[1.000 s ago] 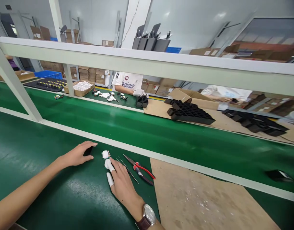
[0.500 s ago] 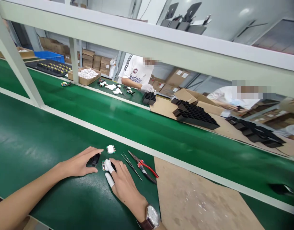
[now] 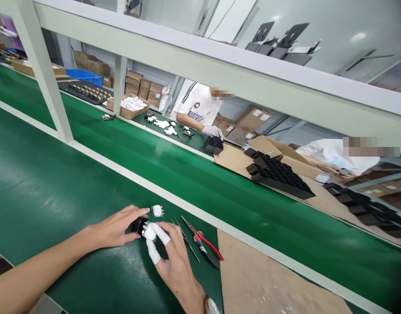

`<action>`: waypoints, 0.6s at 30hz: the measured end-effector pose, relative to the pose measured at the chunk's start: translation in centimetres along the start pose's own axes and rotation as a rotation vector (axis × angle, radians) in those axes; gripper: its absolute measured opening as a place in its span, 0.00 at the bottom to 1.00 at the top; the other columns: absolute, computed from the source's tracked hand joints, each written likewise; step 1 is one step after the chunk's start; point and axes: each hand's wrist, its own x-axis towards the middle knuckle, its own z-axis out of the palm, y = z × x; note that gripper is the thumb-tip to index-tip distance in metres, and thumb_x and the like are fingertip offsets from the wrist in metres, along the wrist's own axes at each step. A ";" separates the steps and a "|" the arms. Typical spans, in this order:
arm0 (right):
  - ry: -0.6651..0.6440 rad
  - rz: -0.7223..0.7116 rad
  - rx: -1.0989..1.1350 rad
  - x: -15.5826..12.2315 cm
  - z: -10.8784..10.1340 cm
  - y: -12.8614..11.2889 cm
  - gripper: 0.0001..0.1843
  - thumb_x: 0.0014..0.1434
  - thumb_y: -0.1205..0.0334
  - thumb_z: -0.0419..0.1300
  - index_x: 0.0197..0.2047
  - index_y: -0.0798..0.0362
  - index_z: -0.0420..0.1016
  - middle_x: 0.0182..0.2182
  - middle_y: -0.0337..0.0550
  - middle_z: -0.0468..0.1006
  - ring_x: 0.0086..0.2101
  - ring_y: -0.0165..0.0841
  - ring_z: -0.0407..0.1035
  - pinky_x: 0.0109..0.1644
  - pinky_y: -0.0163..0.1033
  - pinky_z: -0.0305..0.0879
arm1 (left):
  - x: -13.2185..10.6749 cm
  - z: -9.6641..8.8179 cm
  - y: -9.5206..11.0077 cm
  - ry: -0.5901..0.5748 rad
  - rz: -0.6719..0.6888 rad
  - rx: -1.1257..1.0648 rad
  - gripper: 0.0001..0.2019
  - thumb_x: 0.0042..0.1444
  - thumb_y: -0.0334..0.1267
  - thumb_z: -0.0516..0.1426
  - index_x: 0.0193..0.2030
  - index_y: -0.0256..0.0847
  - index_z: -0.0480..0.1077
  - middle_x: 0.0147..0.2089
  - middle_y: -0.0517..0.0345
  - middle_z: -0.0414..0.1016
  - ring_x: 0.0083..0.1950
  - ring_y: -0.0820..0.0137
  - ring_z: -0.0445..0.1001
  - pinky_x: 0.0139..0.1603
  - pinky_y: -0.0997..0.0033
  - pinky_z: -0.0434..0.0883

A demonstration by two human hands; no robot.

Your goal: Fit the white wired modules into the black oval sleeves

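My left hand (image 3: 118, 229) grips a small black plastic housing (image 3: 139, 225) between thumb and fingers, low over the green bench. White finger cots cover the thumb and forefinger of my right hand (image 3: 176, 257). Those two fingers pinch a small circuit board (image 3: 149, 231) with a white blob on top, its edge at the housing's right end. How far it sits inside, if at all, I cannot tell. A second circuit board with a white top (image 3: 157, 211) lies just beyond. Right of my right hand are metal tweezers (image 3: 189, 244) and red-and-black long-nose pliers (image 3: 202, 240).
A cardboard sheet (image 3: 269, 270) covers the bench at right. Past a pale rail (image 3: 154, 191) runs a green conveyor belt (image 3: 174, 168). Across it, co-workers sit by black housings (image 3: 279, 172) and a box of white parts (image 3: 130, 111). A frame post (image 3: 51, 83) stands at left.
My right hand has lifted the circuit board off the bench and brought it to the black housing. My left hand has closed on the housing. The view has shifted a little left.
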 end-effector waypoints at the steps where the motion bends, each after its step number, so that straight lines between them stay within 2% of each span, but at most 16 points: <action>1: -0.015 -0.016 -0.019 0.1 -0.1 -0.2 0.30 0.68 0.74 0.60 0.70 0.47 0.64 0.54 0.53 0.75 0.52 0.44 0.72 0.54 0.53 0.75 | 0.0 0.1 0.1 0.010 0.014 -0.006 0.36 0.68 0.35 0.60 0.78 0.54 0.50 0.65 0.48 0.71 0.66 0.57 0.71 0.66 0.53 0.73; 4: -0.041 -0.053 -0.056 0.2 -0.1 -0.3 0.33 0.67 0.75 0.61 0.71 0.48 0.62 0.55 0.55 0.75 0.52 0.45 0.71 0.52 0.54 0.76 | 0.0 0.0 0.1 0.020 0.024 -0.019 0.36 0.69 0.34 0.59 0.79 0.54 0.49 0.66 0.47 0.70 0.66 0.59 0.72 0.67 0.54 0.74; 10: -0.102 -0.023 -0.097 0.3 -0.1 -0.4 0.37 0.70 0.73 0.58 0.76 0.52 0.51 0.52 0.56 0.75 0.52 0.46 0.71 0.53 0.54 0.76 | -0.1 -0.5 0.5 -0.009 0.037 0.009 0.38 0.69 0.29 0.57 0.79 0.55 0.45 0.68 0.47 0.68 0.67 0.59 0.70 0.68 0.54 0.73; 18: -0.190 -0.019 -0.171 0.9 -0.4 -1.0 0.31 0.69 0.75 0.55 0.72 0.58 0.56 0.50 0.56 0.75 0.47 0.45 0.71 0.48 0.52 0.77 | 0.0 -0.3 0.7 0.020 0.077 0.050 0.38 0.67 0.26 0.56 0.79 0.53 0.46 0.67 0.47 0.69 0.69 0.59 0.68 0.69 0.53 0.73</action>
